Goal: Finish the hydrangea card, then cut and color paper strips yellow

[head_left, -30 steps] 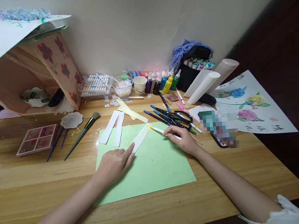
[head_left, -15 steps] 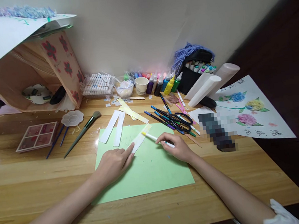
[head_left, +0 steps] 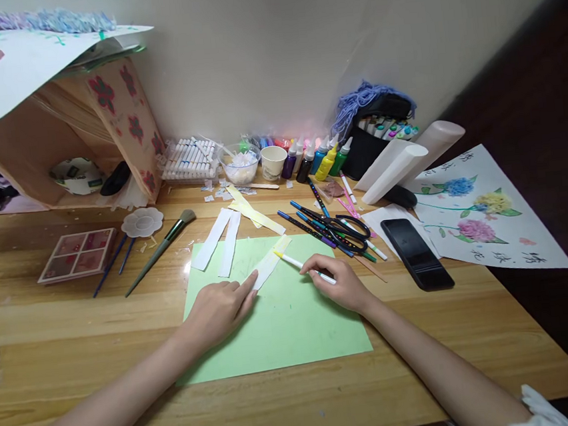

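My right hand point(head_left: 336, 279) is closed around a white marker point(head_left: 296, 263). Its yellow tip touches a paper strip point(head_left: 268, 268), whose upper end is tinted yellow. At the strip's lower end, my left hand point(head_left: 226, 310) holds it down between an outstretched index finger and the thumb; the other fingers are curled, and the strip's bottom is hidden. Beneath both lies a green sheet point(head_left: 285, 333). Two plain white strips point(head_left: 213, 240) lie at its upper left corner, partly overlapping it. Just behind, yellow-coloured strips point(head_left: 257, 217) cross each other.
Black scissors point(head_left: 348, 230) lie over several pens right of the sheet, near a phone point(head_left: 417, 254). Paint bottles point(head_left: 327, 162), a paper cup point(head_left: 274, 163) and a bowl of scraps point(head_left: 241, 167) line the wall. A brush point(head_left: 160, 252) and a four-pan palette point(head_left: 78, 255) are at left.
The whole view has shifted slightly, so things appear a little further right. The marker tip stays on the strip near its upper end, and both hands keep their hold.
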### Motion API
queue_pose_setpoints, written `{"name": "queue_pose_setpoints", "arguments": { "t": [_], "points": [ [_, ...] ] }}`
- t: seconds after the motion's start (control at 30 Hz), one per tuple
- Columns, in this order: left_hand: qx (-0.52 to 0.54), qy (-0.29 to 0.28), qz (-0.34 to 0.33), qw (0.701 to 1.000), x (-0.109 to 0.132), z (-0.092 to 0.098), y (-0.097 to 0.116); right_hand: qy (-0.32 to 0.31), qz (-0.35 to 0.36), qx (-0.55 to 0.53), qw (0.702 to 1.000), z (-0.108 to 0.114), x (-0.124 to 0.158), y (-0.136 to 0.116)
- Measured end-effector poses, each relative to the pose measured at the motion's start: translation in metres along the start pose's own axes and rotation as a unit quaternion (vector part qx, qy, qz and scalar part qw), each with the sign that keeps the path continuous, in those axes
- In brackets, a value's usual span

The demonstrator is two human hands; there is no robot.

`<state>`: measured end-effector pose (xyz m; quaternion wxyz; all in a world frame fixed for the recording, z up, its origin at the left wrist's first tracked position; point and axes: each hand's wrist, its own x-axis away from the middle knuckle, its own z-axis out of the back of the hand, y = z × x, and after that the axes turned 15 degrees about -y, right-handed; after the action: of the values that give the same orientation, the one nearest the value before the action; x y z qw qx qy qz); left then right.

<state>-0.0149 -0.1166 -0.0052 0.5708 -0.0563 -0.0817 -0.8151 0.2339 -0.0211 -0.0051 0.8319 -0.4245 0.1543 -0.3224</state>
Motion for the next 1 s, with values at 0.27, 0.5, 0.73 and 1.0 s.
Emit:
{"name": "queue_pose_setpoints", "arguments": {
  "t": [0.27, 0.5, 0.73, 1.0],
  "points": [
    [-0.004, 0.000, 0.000, 1.000, 0.0000, 0.0006, 0.0004, 0.011, 0.001, 0.000, 1.000, 0.0005, 0.0016, 0.0006],
    [-0.003, 0.000, -0.005, 1.000, 0.0006, -0.0008, -0.0002, 0.013, 0.014, 0.005, 1.000, 0.0024, 0.0019, 0.0019],
    [-0.011, 0.009, -0.003, 1.000, 0.0005, -0.0008, 0.0000, 0.013, 0.023, 0.014, 1.000, 0.0030, 0.0036, 0.0040],
    [-0.010, 0.010, -0.003, 1.000, 0.0006, 0.0000, -0.0006, -0.011, 0.061, 0.021, 0.998, 0.0061, 0.0047, 0.0047]
  ]
}}
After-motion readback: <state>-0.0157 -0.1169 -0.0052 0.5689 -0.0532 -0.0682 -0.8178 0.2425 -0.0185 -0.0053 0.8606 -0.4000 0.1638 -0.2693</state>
